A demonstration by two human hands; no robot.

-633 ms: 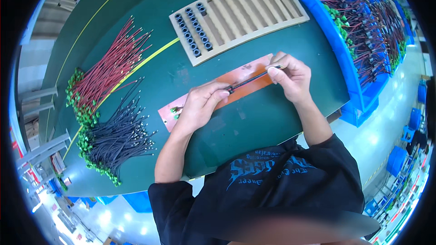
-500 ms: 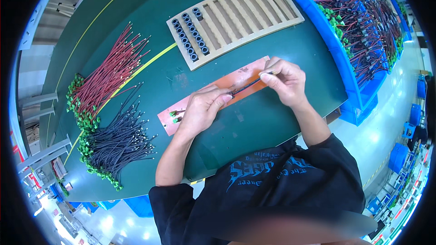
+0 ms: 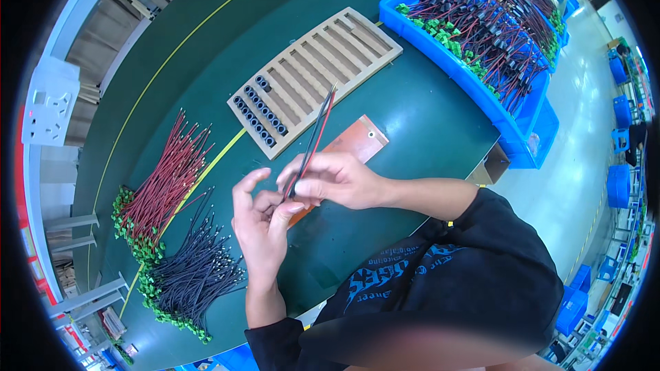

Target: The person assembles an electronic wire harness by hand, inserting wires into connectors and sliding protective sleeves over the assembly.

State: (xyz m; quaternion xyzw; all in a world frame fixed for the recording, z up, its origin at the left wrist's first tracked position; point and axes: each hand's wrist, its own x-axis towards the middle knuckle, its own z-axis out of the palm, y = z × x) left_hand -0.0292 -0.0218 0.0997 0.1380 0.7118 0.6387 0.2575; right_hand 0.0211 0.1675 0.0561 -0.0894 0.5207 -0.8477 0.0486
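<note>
1. The person's left hand (image 3: pixel 260 223) is raised above the green work table (image 3: pixel 419 110), palm turned up; its thumb and forefinger close on the lower end of a thin pair of wires, one red and one black (image 3: pixel 313 139), while the other fingers curl loosely apart.
2. The right hand (image 3: pixel 333 180) lies just at 2 o'clock of the left hand, touching it; its fingertips are pressed together around the same wire pair, a little higher on the strands.
3. The wire pair runs from the hands toward 1 o'clock, lifted clear of the table, its free end crossing in front of the slotted wooden tray.
4. That pale slotted wooden tray (image 3: pixel 344 51) lies at 12 o'clock of the hands; a row of small dark rings (image 3: pixel 258 115) fills its slots at the near left end.
5. A flat orange rectangular board (image 3: pixel 357 141) lies on the table under and at 2 o'clock of the hands.
6. At 9 o'clock lies a bundle of red wires with green end connectors (image 3: pixel 161 182); at 8 o'clock, a bundle of black wires with green end connectors (image 3: pixel 192 275).
7. At 1 o'clock, well apart, a blue plastic bin (image 3: pixel 474 93) holds many red-and-black wire assemblies (image 3: pixel 488 14).
</note>
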